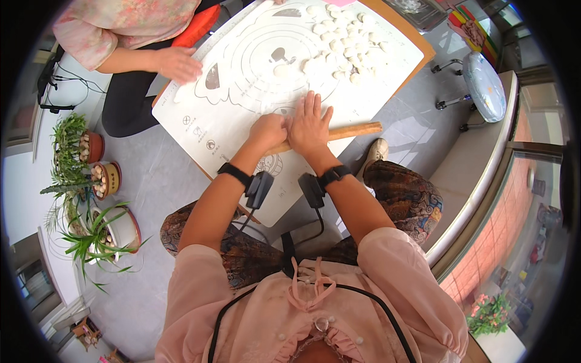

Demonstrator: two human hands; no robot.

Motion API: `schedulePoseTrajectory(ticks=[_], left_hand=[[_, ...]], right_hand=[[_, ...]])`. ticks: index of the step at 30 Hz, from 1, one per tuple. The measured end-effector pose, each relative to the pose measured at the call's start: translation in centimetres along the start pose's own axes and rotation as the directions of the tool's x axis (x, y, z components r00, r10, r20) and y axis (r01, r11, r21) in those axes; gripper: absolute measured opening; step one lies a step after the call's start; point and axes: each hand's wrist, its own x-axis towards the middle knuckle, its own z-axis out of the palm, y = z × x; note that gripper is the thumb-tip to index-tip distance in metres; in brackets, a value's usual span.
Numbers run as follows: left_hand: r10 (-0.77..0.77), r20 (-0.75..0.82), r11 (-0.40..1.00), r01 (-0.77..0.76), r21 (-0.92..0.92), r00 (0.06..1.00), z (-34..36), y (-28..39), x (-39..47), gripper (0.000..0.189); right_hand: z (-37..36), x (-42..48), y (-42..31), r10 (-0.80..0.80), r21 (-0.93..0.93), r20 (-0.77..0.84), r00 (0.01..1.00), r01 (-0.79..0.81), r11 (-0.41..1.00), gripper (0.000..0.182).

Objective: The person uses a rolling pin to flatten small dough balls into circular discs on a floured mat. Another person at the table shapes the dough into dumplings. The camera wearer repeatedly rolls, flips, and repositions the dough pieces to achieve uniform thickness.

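My right hand (310, 121) lies flat, fingers spread, with its palm over a wooden rolling pin (355, 131). The pin lies slantwise and reaches past the hand on the right. Close beside it, my left hand (268, 131) is curled with its knuckles up; what its fingertips hold, if anything, is hidden. Both hands are over a white printed kneading mat (181, 106). Toward the mat's far right are several small pale dough pieces (349, 43) with flour among them. A flattened round of dough (281, 71) sits near the printed circles.
Another person's hand (179, 66) hovers by the mat's left edge. Wooden board (424, 50) shows beneath the mat. A round stool (484, 87) stands right, and potted plants (109, 231) line the left. A clear container (417, 13) is at the far right.
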Motion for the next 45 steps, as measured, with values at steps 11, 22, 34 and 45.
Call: schedulePoseTrajectory(ticks=[11,22,34,45], left_hand=[[0.041,0.06,0.996,-0.036,-0.082,0.997,-1.0,-0.4,-1.2,0.011],[-0.114,0.272,0.915,0.208,-0.347,0.955,-0.3,-1.9,-2.8,0.018],[-0.139,0.176,0.916,0.194,-0.351,0.974,-0.9,-1.7,-2.9,0.016],[-0.276,0.217,0.671,0.349,-0.654,0.936,0.7,-3.6,-1.7,0.017]], right_hand=[[-0.3,-0.6,-0.2,-0.051,0.003,0.048,0.998,0.051,0.999,0.054],[-1.5,-2.9,-0.3,-0.128,0.001,0.086,0.988,0.129,0.992,0.059],[-2.1,-4.7,-0.7,-0.1,0.1,0.145,0.984,0.086,0.991,0.055],[-2.6,-7.2,-0.5,-0.095,0.003,0.203,0.975,0.097,0.995,0.057]])
